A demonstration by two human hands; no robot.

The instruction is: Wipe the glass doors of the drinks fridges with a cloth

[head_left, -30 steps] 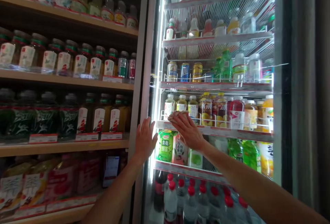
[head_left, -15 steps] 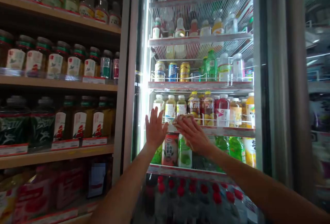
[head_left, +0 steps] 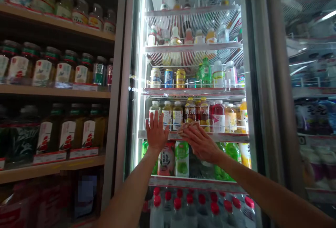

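Note:
My left hand (head_left: 156, 133) lies flat with its fingers spread against the glass door (head_left: 196, 168) of a lit drinks cooler. My right hand (head_left: 203, 144) is pressed over a crumpled, light patterned cloth (head_left: 184, 130) against the same glass, a short way to the right. Part of the cloth is hidden under the fingers. Behind the glass, near my hands, stand pale-labelled tea bottles (head_left: 177, 116), a red-labelled drink (head_left: 166, 161) and a green-and-white bottle (head_left: 181, 159).
Wooden shelves (head_left: 57, 90) with bottled drinks stand on the left, beside the cooler's metal frame (head_left: 119, 81). Red-capped bottles (head_left: 177, 205) fill the cooler's bottom. At the right, a thick metal upright (head_left: 274, 98) borders another glass-fronted drinks section.
The view has shifted, so the cooler sits further left and slightly lower in the picture. My left palm stays flat, and the cloth is still under my right hand.

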